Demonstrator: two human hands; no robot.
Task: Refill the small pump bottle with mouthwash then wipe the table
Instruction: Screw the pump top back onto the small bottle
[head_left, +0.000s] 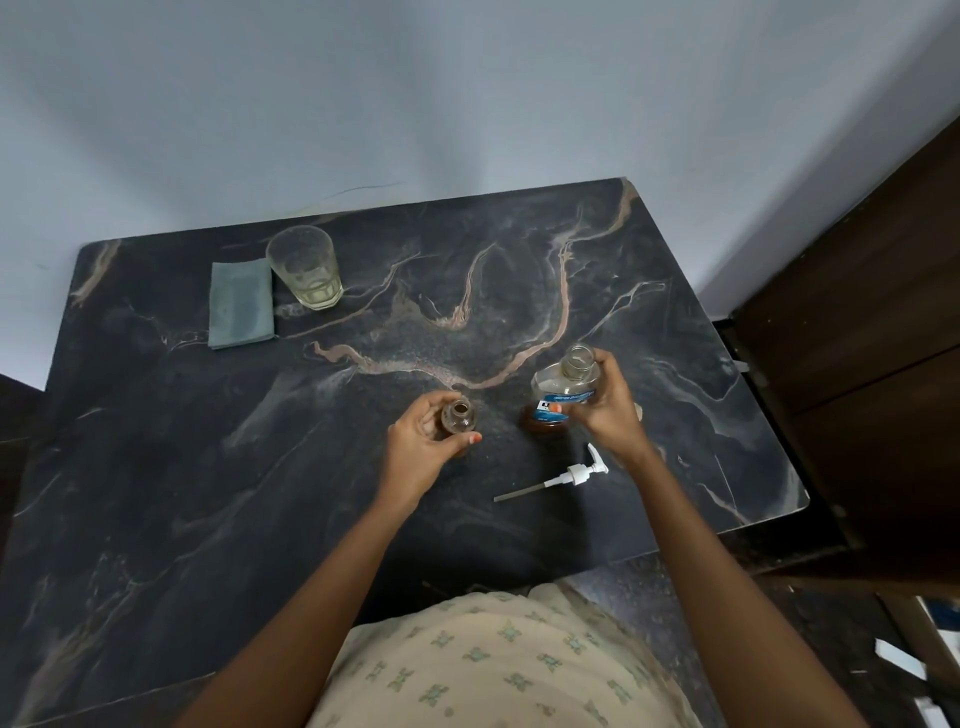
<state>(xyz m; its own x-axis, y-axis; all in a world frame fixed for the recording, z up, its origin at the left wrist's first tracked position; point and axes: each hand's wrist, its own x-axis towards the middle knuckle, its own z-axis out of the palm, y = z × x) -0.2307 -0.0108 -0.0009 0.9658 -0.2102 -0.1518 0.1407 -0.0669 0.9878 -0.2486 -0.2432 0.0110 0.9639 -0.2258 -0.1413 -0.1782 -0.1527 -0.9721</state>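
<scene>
Small pump bottle: held upright mid-table, neck open, with the left hand fingers curled round it.
Pump head: off the bottle, laid on the table beside the right hand.
Mouthwash bottle: uncapped, right of the small one, clasped by the right hand's fingers; pouring is judged not yet begun.
Cloth: folded at far left by a glass (wiping is left).
Writing: label blue and white, nothing legible.

Pale grey wall, dark wooden cabinet at right
</scene>
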